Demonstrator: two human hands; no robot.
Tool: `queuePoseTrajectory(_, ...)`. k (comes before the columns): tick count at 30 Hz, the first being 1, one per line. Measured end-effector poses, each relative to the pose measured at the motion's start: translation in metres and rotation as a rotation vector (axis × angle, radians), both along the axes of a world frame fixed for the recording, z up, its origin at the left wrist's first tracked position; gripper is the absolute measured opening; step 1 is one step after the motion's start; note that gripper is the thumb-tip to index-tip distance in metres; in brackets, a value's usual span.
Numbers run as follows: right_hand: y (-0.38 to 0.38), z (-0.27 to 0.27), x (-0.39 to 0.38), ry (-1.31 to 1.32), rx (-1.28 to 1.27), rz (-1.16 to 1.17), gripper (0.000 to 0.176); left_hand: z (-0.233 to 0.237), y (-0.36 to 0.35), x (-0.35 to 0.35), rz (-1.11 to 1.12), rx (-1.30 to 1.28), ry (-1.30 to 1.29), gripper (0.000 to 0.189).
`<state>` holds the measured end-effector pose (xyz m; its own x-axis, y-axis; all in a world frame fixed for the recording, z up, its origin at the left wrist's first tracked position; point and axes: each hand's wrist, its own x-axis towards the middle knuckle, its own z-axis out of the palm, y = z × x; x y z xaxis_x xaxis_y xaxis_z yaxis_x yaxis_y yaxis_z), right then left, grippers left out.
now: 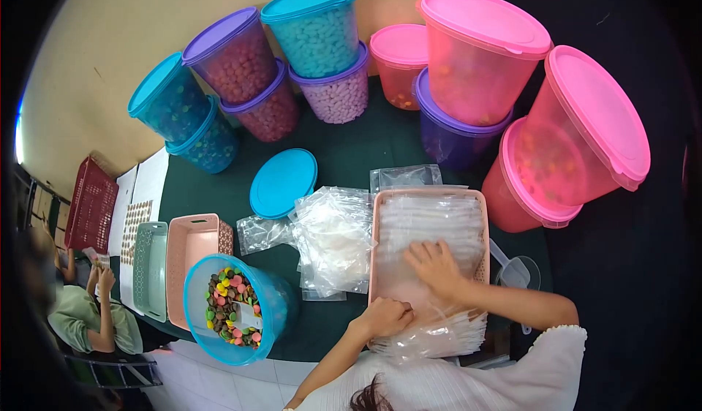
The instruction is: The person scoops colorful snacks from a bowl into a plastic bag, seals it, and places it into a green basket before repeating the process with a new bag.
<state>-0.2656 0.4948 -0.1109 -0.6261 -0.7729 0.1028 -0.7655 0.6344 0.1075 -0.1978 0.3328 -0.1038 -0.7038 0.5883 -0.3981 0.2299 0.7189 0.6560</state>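
Observation:
A pink basket (374, 246) holds rows of clear plastic bags (428, 217) in front of me. My right hand (437, 266) lies on the bags inside it, fingers spread. Near the basket's left edge, my left hand (389, 316) has its fingers curled in against the bags; whether it holds one is hidden. More clear bags (450, 334) bunch up at the near end of the basket. Left of it lies a pile of loose clear bags (335, 239). An open blue tub (281, 308) of colourful candies (230, 298) stands further left, with a white scoop (247, 316) in it.
Lidded tubs, blue (311, 38), purple (234, 63) and pink (479, 60), stand stacked along the back and right. A blue lid (284, 183), an empty pink basket (191, 239), a green basket (150, 268) and a clear scoop (514, 272) lie nearby. Another person (102, 319) sits far left.

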Motion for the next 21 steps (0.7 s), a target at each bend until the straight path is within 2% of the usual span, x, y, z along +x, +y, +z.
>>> queuePoseTrajectory(2, -0.004, -0.006, -0.03, 0.105, -0.095, -0.029, 0.048, 0.0, 0.0, 0.003, -0.007, -0.04, 0.014, 0.036)
queuePoseTrajectory(4, -0.006, 0.001, -0.057, 0.171, -0.213, -0.006, 0.042, -0.006, -0.003, 0.003, -0.035, 0.042, 0.053, 0.036)
queuePoseTrajectory(8, -0.008, 0.005, -0.057, 0.139, -0.261, 0.037, 0.032, -0.002, -0.004, 0.0, 0.036, 0.132, 0.141, 0.038)
queuePoseTrajectory(10, -0.004, 0.014, -0.052, -0.005, -0.37, 0.079, 0.027, 0.009, -0.005, -0.005, 0.215, 0.128, 0.105, 0.044)
queuePoseTrajectory(11, 0.0, 0.016, -0.052, -0.012, -0.361, 0.079, 0.027, 0.013, -0.006, -0.008, 0.218, 0.136, 0.098, 0.044)
queuePoseTrajectory(13, 0.009, 0.021, -0.055, -0.231, -0.514, 0.171, 0.026, 0.02, -0.009, -0.016, 0.253, 0.089, -0.141, 0.05)
queuePoseTrajectory(14, 0.01, 0.024, -0.052, -0.23, -0.509, 0.175, 0.026, 0.023, -0.01, -0.017, 0.257, 0.093, -0.139, 0.05)
queuePoseTrajectory(16, 0.012, 0.036, -0.045, -0.409, -0.644, 0.053, 0.023, 0.027, -0.013, -0.016, 0.294, 0.13, -0.182, 0.053)
queuePoseTrajectory(17, 0.013, 0.045, -0.041, -0.405, -0.643, 0.056, 0.023, 0.026, -0.014, -0.014, 0.299, 0.208, -0.167, 0.065)
queuePoseTrajectory(18, 0.014, 0.055, -0.038, -0.512, -0.611, -0.031, 0.019, 0.02, -0.014, -0.012, 0.3, 0.209, -0.163, 0.065)
queuePoseTrajectory(19, 0.015, 0.06, -0.034, -0.618, -0.577, -0.12, 0.016, 0.012, -0.013, -0.01, 0.347, 0.257, 0.049, 0.063)
queuePoseTrajectory(20, 0.016, 0.058, -0.032, -0.616, -0.577, -0.121, 0.016, 0.006, -0.012, -0.007, 0.391, 0.304, 0.26, 0.062)
queuePoseTrajectory(21, 0.018, 0.054, -0.031, -0.604, -0.593, -0.086, 0.015, 0.01, -0.012, -0.005, 0.39, 0.304, 0.261, 0.062)
